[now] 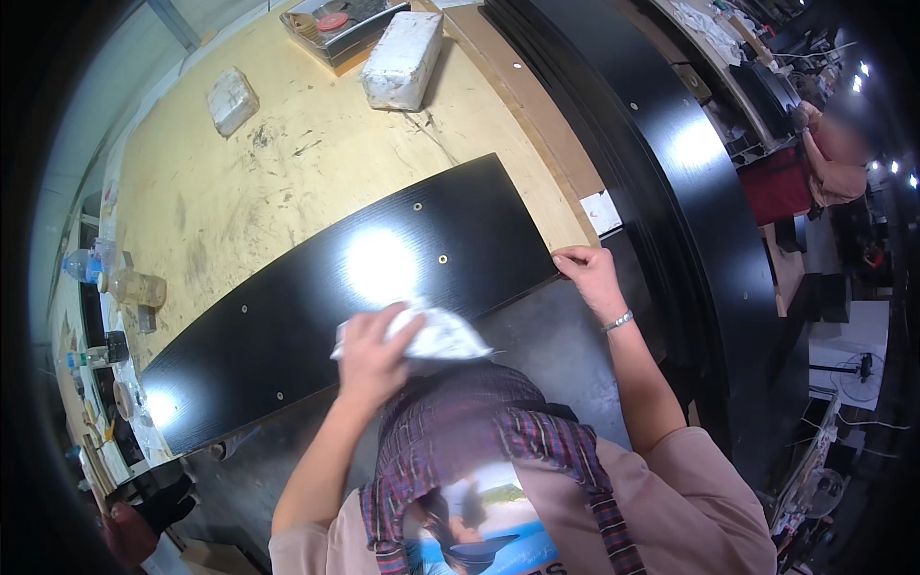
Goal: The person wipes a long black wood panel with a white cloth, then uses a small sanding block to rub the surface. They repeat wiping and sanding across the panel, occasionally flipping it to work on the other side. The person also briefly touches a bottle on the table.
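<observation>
Site: workshop. Evidence: my pale worktop (pixel 177 192) is scuffed and dark-stained; long black panels (pixel 663 182) run close together past its right edge; an open box (pixel 356 48) of odds and ends sits at its far edge; beyond the panels I see another person (pixel 836 180).

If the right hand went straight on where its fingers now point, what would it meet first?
Probably the black board: the right hand appears to be right at its corner, though whether they touch is unclear.
</observation>
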`<control>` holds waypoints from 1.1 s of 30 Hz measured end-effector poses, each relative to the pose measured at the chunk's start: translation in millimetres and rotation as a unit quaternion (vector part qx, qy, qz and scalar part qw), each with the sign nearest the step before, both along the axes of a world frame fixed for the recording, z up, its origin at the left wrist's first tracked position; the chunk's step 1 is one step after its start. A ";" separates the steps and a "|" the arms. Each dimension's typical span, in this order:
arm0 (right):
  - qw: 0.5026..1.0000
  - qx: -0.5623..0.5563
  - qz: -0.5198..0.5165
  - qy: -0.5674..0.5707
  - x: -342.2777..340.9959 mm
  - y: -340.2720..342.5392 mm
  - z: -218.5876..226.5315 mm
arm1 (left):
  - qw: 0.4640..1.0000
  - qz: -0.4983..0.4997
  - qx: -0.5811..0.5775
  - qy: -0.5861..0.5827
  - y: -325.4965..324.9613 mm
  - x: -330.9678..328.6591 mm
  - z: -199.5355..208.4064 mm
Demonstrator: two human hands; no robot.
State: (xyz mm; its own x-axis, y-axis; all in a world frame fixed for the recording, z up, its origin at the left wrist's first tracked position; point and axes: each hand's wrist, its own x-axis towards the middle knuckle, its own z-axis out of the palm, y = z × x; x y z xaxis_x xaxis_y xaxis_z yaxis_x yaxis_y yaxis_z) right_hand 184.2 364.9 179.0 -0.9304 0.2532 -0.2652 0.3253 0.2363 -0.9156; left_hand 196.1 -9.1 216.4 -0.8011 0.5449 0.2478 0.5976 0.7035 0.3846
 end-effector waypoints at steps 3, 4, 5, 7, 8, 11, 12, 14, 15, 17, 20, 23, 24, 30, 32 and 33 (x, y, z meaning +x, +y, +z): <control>1.000 0.010 0.015 0.008 -8.2 -5.7 3.3 | 0.992 0.123 0.018 -0.005 -47.5 14.7 2.4; 1.000 0.019 0.019 0.007 -11.3 -6.5 2.4 | 0.993 0.121 -0.010 0.004 -41.2 13.1 4.0; 0.999 0.028 0.023 0.005 -12.2 -6.8 1.5 | 0.992 0.117 -0.038 0.013 -27.0 8.0 4.3; 0.999 0.029 0.036 -0.006 -18.2 -8.0 0.7 | 0.998 0.058 -0.024 0.026 14.7 -5.1 5.4; 0.999 0.032 0.041 -0.014 -19.2 -8.4 0.5 | 0.999 0.034 -0.014 0.019 37.6 -11.0 0.3; 0.997 -0.007 0.041 -0.065 -22.6 -2.8 4.5 | 0.999 -0.022 0.022 0.008 76.0 -18.2 7.4; 0.996 -0.035 0.040 -0.075 -21.8 4.9 6.0 | 0.999 -0.034 0.026 0.007 71.6 -19.5 8.0; 0.990 -0.100 0.032 -0.093 -16.1 18.5 5.7 | 0.999 -0.026 0.025 0.008 42.2 -15.9 6.0; 0.990 -0.101 0.024 -0.092 -12.7 20.0 6.2 | 1.000 0.007 0.008 0.003 23.3 -11.0 3.0; 0.990 -0.104 0.009 -0.092 -4.5 17.4 8.2 | 0.997 0.075 0.009 0.031 -9.0 -4.6 -2.3; 0.993 -0.096 0.015 -0.061 3.0 9.4 5.6 | 0.989 0.144 0.002 0.018 2.2 -6.7 -3.5; 0.994 -0.088 0.019 -0.064 0.3 7.3 2.8 | 0.997 0.071 0.006 0.002 44.6 -11.5 1.6; 0.994 -0.079 0.026 -0.070 -1.5 5.8 4.4 | 0.998 0.061 0.010 0.001 52.8 -7.9 0.9; 0.997 0.019 0.056 -0.039 -6.9 10.9 0.6 | 0.993 0.116 -0.012 0.024 -21.3 29.9 -11.2; 0.997 0.026 0.067 -0.036 -8.2 9.9 1.5 | 0.981 0.184 -0.034 0.051 -87.0 57.3 -17.8; 0.996 0.032 0.074 -0.033 -9.7 9.9 2.7 | 0.970 0.231 -0.053 0.056 -122.1 72.9 -20.2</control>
